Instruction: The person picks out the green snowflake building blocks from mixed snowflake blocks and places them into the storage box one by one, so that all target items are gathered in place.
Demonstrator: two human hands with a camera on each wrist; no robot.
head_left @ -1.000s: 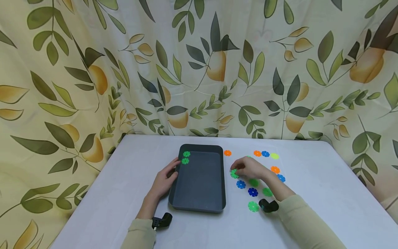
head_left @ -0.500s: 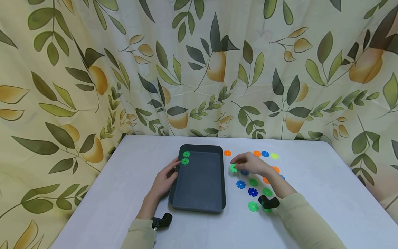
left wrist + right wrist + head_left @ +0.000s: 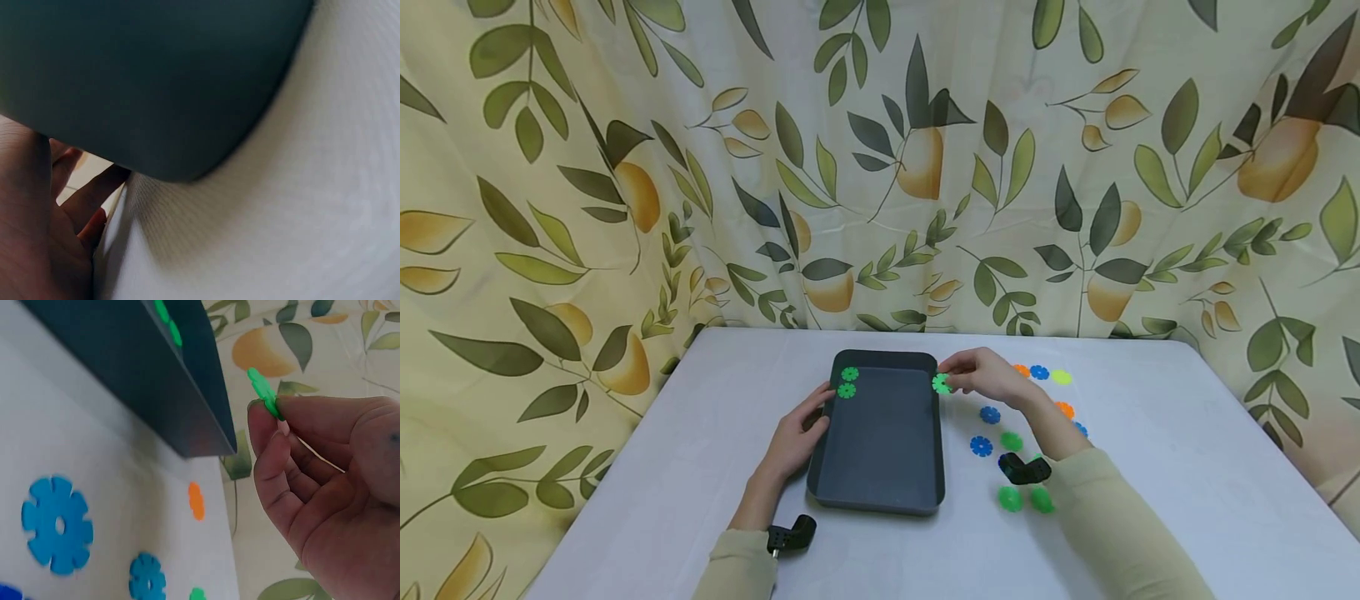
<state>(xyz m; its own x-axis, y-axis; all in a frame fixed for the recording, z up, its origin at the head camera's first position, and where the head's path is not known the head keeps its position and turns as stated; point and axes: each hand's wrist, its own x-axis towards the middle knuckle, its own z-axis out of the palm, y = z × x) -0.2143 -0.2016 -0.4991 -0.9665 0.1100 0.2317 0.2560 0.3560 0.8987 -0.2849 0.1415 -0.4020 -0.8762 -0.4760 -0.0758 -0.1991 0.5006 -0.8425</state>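
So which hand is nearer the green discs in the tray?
Left. The left hand touches the tray beside the green discs; the right hand is across from them, near the opposite edge.

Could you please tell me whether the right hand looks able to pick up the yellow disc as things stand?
Probably not yet, since the right hand pinches a green disc; once freed, it likely could, as nothing covers the yellow disc on the table.

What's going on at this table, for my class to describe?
A person's right grip pinches a green disc in the air beside the right rim of a dark tray. The left grip touches the tray's left side. Two green discs lie in its far left corner; more discs, green, blue, orange and yellow, lie on the white table to the right.
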